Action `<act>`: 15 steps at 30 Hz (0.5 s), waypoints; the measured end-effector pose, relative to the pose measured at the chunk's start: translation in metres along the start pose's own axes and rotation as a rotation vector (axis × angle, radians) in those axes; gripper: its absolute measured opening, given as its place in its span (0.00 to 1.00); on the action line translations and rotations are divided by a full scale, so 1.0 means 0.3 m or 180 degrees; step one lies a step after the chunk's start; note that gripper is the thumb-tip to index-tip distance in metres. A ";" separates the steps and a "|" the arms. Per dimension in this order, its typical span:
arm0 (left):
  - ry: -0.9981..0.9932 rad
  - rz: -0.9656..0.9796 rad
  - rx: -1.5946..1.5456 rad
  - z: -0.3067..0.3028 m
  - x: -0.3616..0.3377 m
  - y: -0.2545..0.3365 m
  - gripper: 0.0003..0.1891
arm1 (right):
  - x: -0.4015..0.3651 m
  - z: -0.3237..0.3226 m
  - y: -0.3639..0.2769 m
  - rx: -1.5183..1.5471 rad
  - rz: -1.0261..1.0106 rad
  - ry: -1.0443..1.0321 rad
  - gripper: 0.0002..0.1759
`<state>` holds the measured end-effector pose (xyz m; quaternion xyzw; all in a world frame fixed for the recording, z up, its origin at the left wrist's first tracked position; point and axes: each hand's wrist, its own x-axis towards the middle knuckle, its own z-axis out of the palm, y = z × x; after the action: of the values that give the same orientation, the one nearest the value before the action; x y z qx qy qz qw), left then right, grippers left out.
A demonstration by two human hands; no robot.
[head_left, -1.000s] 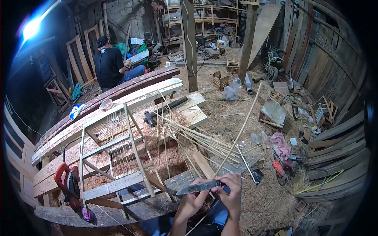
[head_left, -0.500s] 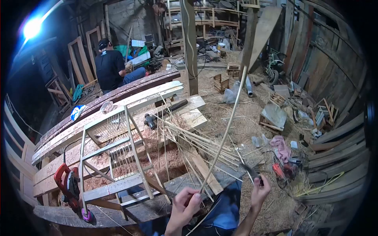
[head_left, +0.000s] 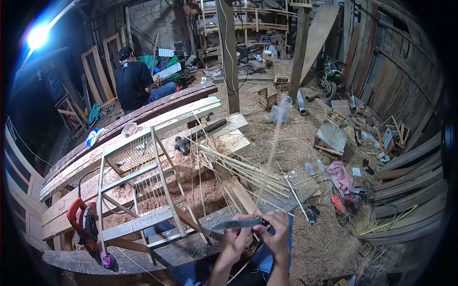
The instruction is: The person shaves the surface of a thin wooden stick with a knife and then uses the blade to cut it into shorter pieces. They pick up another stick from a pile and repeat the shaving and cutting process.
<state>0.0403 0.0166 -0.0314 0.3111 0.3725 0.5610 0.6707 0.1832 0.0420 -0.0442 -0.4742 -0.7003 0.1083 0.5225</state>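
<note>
My right hand [head_left: 276,233] is closed round the dark handle of a knife [head_left: 238,223], whose broad blade points left across the front of my left hand [head_left: 237,244]. The left fingers pinch a long, thin wooden strip [head_left: 274,148] close to its lower end. Rising away from me, that strip is blurred by motion. Both hands are close together above my lap, and the blade passes beside the strip; whether it touches is hard to see. Just beyond them lies a bundle of similar pale strips [head_left: 248,172] on the bench.
A slatted wooden frame [head_left: 166,190] stands on the shaving-covered bench to my left, beside a red power saw [head_left: 85,224]. A dark hammer-like tool [head_left: 182,145] lies behind it. Another person [head_left: 131,83] sits farther back. On the right floor is a red power tool [head_left: 339,204].
My right hand has moved left with the knife, bringing it beside my left hand. The left hand has shifted slightly right, and the strip's upper part is now smeared by motion.
</note>
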 end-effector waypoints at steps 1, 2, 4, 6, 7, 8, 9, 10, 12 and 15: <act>-0.0001 -0.0002 -0.0002 -0.012 0.001 -0.008 0.10 | 0.001 0.002 -0.006 0.0002 0.0030 0.0099 0.23; -0.0075 0.0009 0.0193 -0.022 0.004 -0.014 0.11 | 0.006 -0.003 -0.014 -0.0003 0.0029 0.0098 0.23; -0.0154 0.0017 0.0382 -0.017 0.002 0.000 0.13 | 0.016 -0.017 -0.028 -0.0111 0.0043 0.0103 0.22; -0.0075 0.0066 0.0766 -0.007 -0.002 0.024 0.13 | 0.013 -0.019 -0.012 -0.0162 0.0082 0.0188 0.22; -0.0074 0.0066 0.0761 -0.017 -0.003 0.027 0.13 | 0.012 -0.023 -0.004 -0.0206 0.0118 0.0269 0.22; -0.0032 -0.0003 0.1202 -0.032 -0.004 0.033 0.13 | 0.012 -0.028 0.000 -0.0208 0.0116 0.0264 0.22; 0.0012 -0.0075 0.1641 -0.040 -0.005 0.038 0.14 | 0.012 -0.033 0.002 -0.0273 0.0116 0.0236 0.22; 0.0015 -0.0076 0.1635 -0.037 -0.006 0.041 0.14 | 0.013 -0.038 0.004 -0.0338 0.0116 0.0209 0.22; 0.0026 0.0124 0.1744 -0.027 -0.009 0.056 0.14 | 0.015 -0.044 0.003 -0.0350 0.0131 0.0184 0.22; -0.0082 0.0250 0.1795 -0.024 -0.021 0.072 0.14 | 0.009 -0.052 0.023 -0.0334 0.0087 0.0198 0.23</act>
<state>0.0223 0.0142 -0.0162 0.5066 0.4930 0.4568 0.5401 0.2001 0.0423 -0.0403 -0.5136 -0.6819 0.0636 0.5169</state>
